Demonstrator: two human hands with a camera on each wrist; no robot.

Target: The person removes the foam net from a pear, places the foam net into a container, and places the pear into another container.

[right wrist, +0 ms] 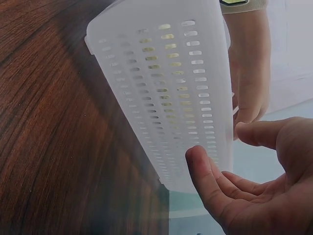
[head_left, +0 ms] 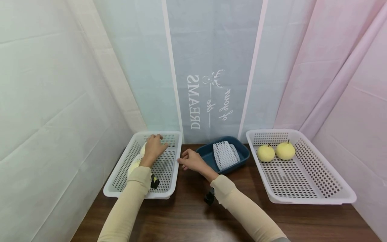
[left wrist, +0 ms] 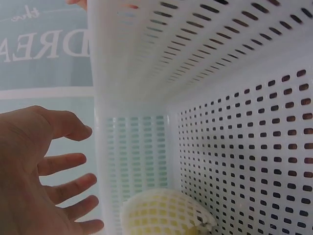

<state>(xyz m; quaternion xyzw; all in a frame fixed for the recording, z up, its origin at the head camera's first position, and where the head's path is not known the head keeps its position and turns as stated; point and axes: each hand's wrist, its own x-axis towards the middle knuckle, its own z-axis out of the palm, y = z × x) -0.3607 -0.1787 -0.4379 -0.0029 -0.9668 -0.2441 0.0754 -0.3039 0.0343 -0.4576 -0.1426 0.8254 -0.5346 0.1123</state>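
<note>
Over the left white basket (head_left: 173, 178), my left hand (head_left: 154, 149) hovers with its fingers spread and nothing held. Pears in white foam nets lie on that basket's left side, partly hidden by the hand and sleeve. One netted pear (left wrist: 164, 213) shows in the left wrist view, below and to the right of the spread fingers (left wrist: 73, 188). My right hand (head_left: 193, 160) is beside the same basket's right rim, thumb and fingers apart and loosely bent, holding nothing. Whether its fingertips touch the basket wall (right wrist: 161, 98), I cannot tell.
A dark blue tub (head_left: 243, 153) holding white foam nets (head_left: 225, 156) stands between the baskets, just right of my right hand. In the right white basket (head_left: 341, 193) sit two bare yellow pears (head_left: 266, 153). Curtains hang behind the brown wooden table (head_left: 181, 218).
</note>
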